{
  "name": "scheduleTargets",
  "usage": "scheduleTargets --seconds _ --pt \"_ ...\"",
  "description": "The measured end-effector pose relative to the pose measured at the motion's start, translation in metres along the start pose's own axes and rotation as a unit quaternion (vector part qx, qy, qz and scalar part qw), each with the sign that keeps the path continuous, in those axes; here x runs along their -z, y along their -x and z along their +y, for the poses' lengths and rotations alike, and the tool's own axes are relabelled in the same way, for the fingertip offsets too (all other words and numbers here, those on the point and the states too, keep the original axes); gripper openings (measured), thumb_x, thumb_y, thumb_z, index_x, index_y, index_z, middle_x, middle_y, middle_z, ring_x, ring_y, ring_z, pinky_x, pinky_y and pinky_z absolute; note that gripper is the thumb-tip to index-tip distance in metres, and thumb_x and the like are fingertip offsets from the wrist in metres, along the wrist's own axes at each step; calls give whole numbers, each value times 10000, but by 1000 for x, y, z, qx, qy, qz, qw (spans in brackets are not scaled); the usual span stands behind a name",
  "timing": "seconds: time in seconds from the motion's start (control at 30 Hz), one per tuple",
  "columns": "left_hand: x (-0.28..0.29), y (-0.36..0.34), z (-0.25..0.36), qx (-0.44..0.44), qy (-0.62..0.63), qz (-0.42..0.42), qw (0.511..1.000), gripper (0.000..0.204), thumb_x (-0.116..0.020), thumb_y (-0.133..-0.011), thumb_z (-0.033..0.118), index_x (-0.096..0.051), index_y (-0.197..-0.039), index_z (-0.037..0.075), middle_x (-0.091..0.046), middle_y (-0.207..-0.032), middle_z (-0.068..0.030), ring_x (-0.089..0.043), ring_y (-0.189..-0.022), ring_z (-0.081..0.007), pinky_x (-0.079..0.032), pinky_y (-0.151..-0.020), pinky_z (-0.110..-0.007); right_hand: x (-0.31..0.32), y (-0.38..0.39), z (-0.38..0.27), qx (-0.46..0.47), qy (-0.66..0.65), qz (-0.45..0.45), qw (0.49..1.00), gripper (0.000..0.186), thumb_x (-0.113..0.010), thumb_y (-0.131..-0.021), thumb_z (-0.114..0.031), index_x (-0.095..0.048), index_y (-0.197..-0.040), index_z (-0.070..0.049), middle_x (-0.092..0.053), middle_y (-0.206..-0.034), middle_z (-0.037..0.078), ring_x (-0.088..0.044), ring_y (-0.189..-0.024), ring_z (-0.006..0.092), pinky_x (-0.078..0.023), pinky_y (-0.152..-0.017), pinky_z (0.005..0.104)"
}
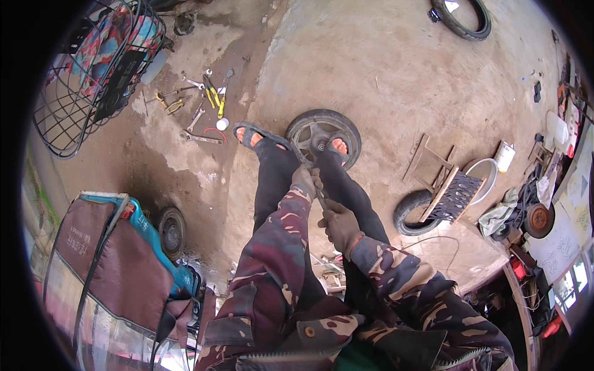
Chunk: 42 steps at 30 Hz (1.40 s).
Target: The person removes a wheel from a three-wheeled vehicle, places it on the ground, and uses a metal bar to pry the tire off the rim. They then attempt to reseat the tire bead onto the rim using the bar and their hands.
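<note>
- Wheel (323,137): a small black tyre on a spoked rim, lying flat on the concrete floor (396,68) and pinned under the person's right sandalled foot (339,147); the left foot (253,136) stands just beside it.
- Lever (314,179): a long thin metal bar running from the hands down to the wheel's rim.
- Left hand (304,181): gloved, closed around the lever, lower on the bar.
- Right hand (339,226): gloved, closed around the lever's upper end.
- Hand tools (201,105): spanners and yellow-handled pliers scattered on the floor, left of the wheel.
- Wire basket (86,80): far left.
- Spare tyre (461,18): top, well apart.
- Wooden stool (442,179): right, resting against another tyre (409,213).
</note>
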<state>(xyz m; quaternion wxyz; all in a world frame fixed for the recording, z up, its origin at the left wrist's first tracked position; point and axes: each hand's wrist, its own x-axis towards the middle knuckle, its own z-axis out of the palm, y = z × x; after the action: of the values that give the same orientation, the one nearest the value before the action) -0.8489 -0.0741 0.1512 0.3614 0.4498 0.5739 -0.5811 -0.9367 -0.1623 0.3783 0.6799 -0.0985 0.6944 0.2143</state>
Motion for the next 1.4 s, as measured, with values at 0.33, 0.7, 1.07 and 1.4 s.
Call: scheduleTargets --seconds 0.33,0.7,1.07,1.4 --pt "7 -15 30 32 57 -24 998 346 -355 -1090 331 -546 -968 69 -420 -606 52 -304 -405 -91 -270 -393 -289 -36 -17 -21 -1 -25 2 1000 597 -560 -1009 -153 -451 -1582 -27 -663 -839 77 -484 -573 89 -399 -488 270" --pt "14 -15 51 62 66 -43 995 239 -401 -1050 272 -532 -938 106 -436 -597 53 -294 -380 -85 -259 -383 -285 -72 -19 -22 28 12 41 999 533 -566 -997 -163 -533 -1521 -70 -657 -837 67 -488 -556 104 -388 -472 281" --pt "18 -21 67 70 56 -38 995 574 -366 -1126 562 -577 -1045 35 -445 -592 103 -341 -385 -50 -283 -400 -261 -87 -25 -40 13 22 20 999 554 -515 -1014 -136 -484 -1552 -8 -710 -865 114 -575 -622 141 -461 -545 316" --pt "19 -20 58 34 18 -37 999 464 -390 -1131 444 -584 -1015 39 -440 -589 99 -330 -396 -60 -274 -401 -264 -71 -41 -17 122 122 -25 985 545 -513 -1030 -104 -454 -1556 28 -706 -867 106 -601 -669 146 -475 -588 306"
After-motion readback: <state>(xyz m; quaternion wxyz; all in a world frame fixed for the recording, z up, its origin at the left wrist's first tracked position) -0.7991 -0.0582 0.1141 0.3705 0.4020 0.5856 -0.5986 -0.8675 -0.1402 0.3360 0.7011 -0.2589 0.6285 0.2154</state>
